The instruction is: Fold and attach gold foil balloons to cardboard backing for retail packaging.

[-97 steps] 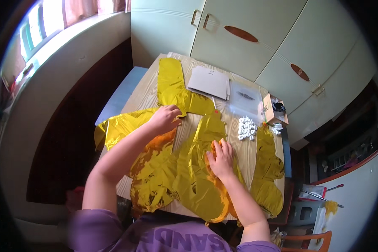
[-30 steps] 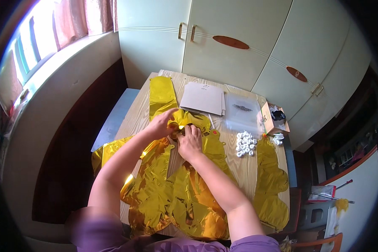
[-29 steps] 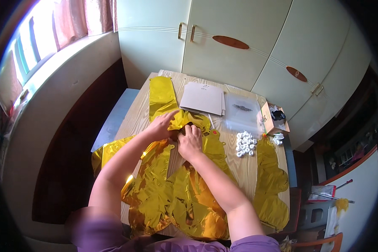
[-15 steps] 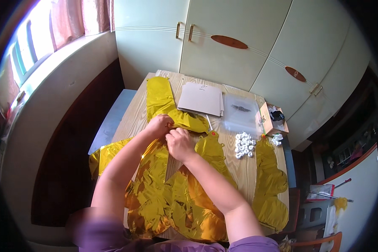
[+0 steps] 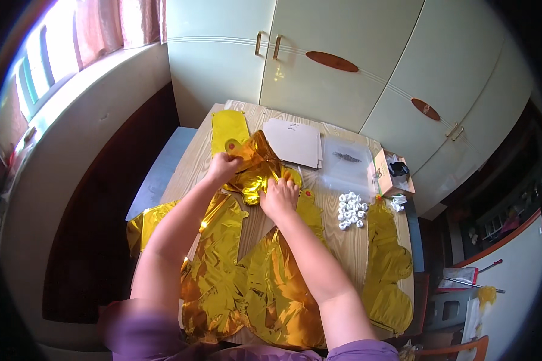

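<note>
foil balloon (image 5: 256, 165): light, crinkly, slippery (tears easily, I judge); pinch at the edge
left hand (image 5: 223, 168): fingers clamped on the foil
right hand (image 5: 279, 195): fingers pinched on the foil, over the desk (image 5: 349, 240)

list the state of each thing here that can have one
left hand: gripping the gold foil balloon
right hand: gripping the same balloon
gold foil balloon: deflated, crumpled, lifted off the table
other foil balloons: flat, spread on the table
cabinet doors: closed
small box: open
clear bag: lying flat
</note>
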{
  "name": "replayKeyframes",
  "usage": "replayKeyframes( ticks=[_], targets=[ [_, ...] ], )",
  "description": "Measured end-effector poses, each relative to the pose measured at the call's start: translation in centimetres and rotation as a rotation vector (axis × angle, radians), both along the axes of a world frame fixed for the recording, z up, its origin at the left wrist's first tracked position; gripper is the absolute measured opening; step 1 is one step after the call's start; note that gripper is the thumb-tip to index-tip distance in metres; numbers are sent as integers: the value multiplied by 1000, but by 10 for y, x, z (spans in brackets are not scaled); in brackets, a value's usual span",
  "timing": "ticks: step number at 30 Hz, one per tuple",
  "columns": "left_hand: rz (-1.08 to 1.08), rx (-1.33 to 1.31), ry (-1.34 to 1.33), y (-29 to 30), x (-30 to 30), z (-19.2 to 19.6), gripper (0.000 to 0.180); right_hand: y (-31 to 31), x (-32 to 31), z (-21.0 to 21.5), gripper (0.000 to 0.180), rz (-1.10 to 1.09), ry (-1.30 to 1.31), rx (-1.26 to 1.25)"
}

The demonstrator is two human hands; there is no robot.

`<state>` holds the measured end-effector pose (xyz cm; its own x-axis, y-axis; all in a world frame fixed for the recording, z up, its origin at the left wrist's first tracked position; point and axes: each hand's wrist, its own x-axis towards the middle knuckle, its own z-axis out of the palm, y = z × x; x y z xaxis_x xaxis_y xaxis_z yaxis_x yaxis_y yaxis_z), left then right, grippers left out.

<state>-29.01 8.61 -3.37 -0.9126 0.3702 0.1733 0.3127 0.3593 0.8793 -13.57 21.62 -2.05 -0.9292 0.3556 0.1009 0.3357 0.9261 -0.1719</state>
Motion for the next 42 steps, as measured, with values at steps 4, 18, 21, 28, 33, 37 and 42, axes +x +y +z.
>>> replayKeyframes(
  ticks=[4, 18, 21, 28, 33, 37, 42],
  targets=[
    [-129, -201, 272, -4, 7, 0, 23, 2, -12, 8, 59, 59, -3, 67],
    [782, 474, -224, -110, -168, 29, 36, 8, -25, 9, 79, -16, -297, -176],
    [934, 822, -63, -188, -186, 66, 30, 6, -26, 11, 79, -6, -319, -193],
    [585, -16, 526, -247, -94, 154, 31, 11, -26, 18, 82, 13, -266, -199],
    [-12, -496, 503, -184, 48, 205, 20, 9, 15, 52, 85, 206, 521, -38],
    [-304, -643, 634, -158, 135, 201, 17, -49, 104, 177, 91, 679, 792, 143],
    [-341, -582, 867, -112, 226, 194, 11, -44, 140, 201, 29, 739, 269, 35]
  ],
)
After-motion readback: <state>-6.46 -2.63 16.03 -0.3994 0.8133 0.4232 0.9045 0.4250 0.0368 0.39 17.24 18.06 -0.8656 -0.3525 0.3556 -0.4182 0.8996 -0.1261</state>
